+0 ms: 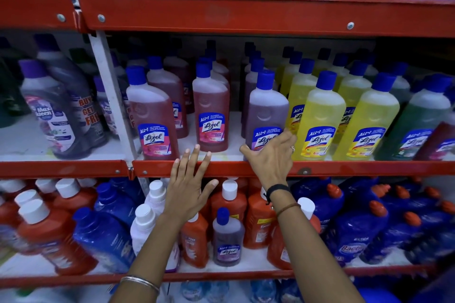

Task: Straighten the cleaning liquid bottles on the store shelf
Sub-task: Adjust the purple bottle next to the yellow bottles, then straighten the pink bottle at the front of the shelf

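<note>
The purple bottle point(267, 115) is stood at the front edge of the middle shelf point(344, 168), upright, its long axis vertical and its label turned slightly to the left. It is gripped low down by the right hand point(272, 155) — thumb on the left flank near the base, fingers wrapped across the label to the right side, where they lie against or just beside the nearest yellow bottle point(320, 120). The left hand point(188, 184) is held open with fingers spread wide, holding nothing; its fingertips reach over the red shelf lip just below the middle pink bottle point(211, 110), which may be touched at the base, though this cannot be told for certain.

The coming move is judged to turn on this: the purple bottle lies straight ahead of the right hand and is already held, so any twist or slide to square it falls to that hand. A clear gap is seen between the purple bottle and the middle pink one, while on the yellow side there is almost none — room for shifting is therefore to the left. The left pink bottle point(154, 118) is seen leaning a little out of line
</note>
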`<action>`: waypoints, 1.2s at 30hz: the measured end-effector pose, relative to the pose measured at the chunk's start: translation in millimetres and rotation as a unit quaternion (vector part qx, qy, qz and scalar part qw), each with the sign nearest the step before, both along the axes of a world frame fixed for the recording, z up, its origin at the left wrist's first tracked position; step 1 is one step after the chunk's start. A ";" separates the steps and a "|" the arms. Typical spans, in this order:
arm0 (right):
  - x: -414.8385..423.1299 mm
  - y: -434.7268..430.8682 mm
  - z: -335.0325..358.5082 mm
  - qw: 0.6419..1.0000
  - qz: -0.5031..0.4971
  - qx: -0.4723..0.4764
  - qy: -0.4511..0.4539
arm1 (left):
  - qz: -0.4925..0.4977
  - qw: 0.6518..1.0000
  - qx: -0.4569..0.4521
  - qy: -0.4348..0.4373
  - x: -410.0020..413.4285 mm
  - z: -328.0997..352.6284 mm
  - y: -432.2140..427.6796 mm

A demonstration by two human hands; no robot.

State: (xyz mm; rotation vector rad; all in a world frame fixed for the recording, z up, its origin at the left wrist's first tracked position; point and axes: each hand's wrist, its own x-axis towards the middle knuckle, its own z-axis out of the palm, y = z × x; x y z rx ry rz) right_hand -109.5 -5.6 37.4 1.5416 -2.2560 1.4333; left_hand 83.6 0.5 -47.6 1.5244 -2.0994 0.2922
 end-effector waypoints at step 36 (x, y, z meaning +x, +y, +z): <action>109.3 -28.9 4.5 0.998 0.060 0.026 -0.006 | -0.002 1.000 -0.006 -0.028 51.9 -15.4 6.3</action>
